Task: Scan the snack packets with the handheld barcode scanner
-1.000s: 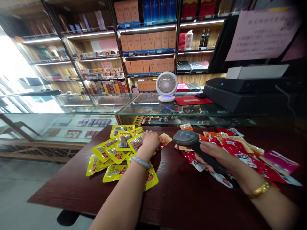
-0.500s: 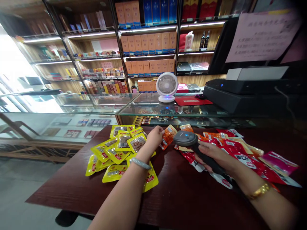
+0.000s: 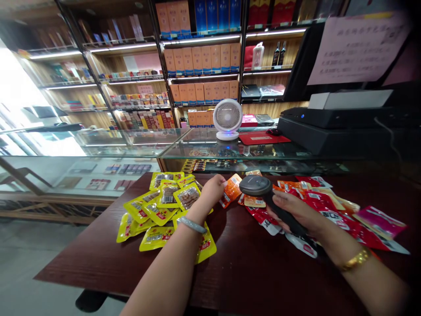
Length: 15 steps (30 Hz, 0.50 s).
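My left hand pinches the left edge of an orange snack packet that is tilted up off the table. In my right hand is a black barcode scanner, its fingers wrapped round the handle and its head close to the right of the packet. Left of my left hand lies a heap of yellow snack packets, partly under my forearm. Under and beyond the scanner spreads a pile of red snack packets mixed with orange ones. A pink packet lies at that pile's right end.
Everything lies on a dark red wooden table. Behind its far edge stands a glass display counter with a white fan and a red mat. A black monitor with paper stuck on it rises at the right. Stocked shelves line the wall.
The orange packet has turned a little in my left hand, and its face looks brighter. The scanner's head has tipped slightly, and its blue light no longer shows. The piles lie as before.
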Each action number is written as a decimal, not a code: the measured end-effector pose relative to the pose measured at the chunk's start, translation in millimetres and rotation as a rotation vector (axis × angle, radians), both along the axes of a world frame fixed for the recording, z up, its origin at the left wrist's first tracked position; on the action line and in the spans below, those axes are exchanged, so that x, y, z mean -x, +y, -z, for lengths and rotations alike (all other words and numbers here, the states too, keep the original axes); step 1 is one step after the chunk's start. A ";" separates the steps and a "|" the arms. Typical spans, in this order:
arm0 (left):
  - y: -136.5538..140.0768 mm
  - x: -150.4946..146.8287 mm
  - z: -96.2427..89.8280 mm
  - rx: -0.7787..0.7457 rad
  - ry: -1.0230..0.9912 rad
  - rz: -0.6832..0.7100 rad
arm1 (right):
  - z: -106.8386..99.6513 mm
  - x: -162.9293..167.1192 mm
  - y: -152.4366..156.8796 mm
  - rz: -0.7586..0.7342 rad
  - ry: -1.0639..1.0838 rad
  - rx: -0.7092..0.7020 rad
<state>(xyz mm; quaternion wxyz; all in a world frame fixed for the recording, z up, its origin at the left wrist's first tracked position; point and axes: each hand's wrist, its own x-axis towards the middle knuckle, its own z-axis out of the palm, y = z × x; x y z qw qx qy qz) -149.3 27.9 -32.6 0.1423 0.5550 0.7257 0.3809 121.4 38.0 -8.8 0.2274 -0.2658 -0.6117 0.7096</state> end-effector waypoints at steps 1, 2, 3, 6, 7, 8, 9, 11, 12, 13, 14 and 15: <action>0.4 -0.7 -0.8 0.011 -0.005 -0.003 | 0.4 -0.2 0.1 -0.001 0.002 -0.001; 0.6 -2.4 -1.8 0.023 -0.019 -0.005 | 0.9 -0.5 0.4 -0.003 0.004 -0.003; 0.4 -5.2 -2.8 0.039 -0.051 -0.007 | 1.5 -0.7 0.7 -0.005 0.006 -0.006; -3.2 -21.0 -4.3 0.078 -0.347 0.048 | 2.6 -1.5 1.4 -0.023 0.003 -0.010; -5.2 -27.6 -4.0 0.099 -0.488 0.118 | 2.6 -1.8 1.4 -0.029 0.003 -0.007; -7.1 -34.1 -3.5 0.125 -0.614 0.217 | 2.3 -2.2 1.2 -0.036 0.003 -0.005; -8.8 -39.8 -2.8 0.144 -0.694 0.332 | 1.8 -2.5 0.8 -0.041 0.003 -0.006; -10.5 -46.4 -2.0 0.153 -0.668 0.534 | -0.1 -2.9 -0.4 -0.045 0.002 -0.006; -10.6 -46.5 -2.4 0.137 -0.582 0.585 | -1.2 -3.0 -1.1 -0.045 -0.002 -0.003; -10.3 -44.3 -3.7 0.114 -0.474 0.601 | -2.2 -3.0 -1.9 -0.043 -0.007 0.003; -10.0 -39.6 -6.0 0.092 -0.361 0.588 | -2.9 -3.0 -2.5 -0.040 -0.010 0.008; -10.2 -32.8 -9.3 0.076 -0.250 0.555 | -3.2 -2.9 -3.0 -0.038 -0.011 0.012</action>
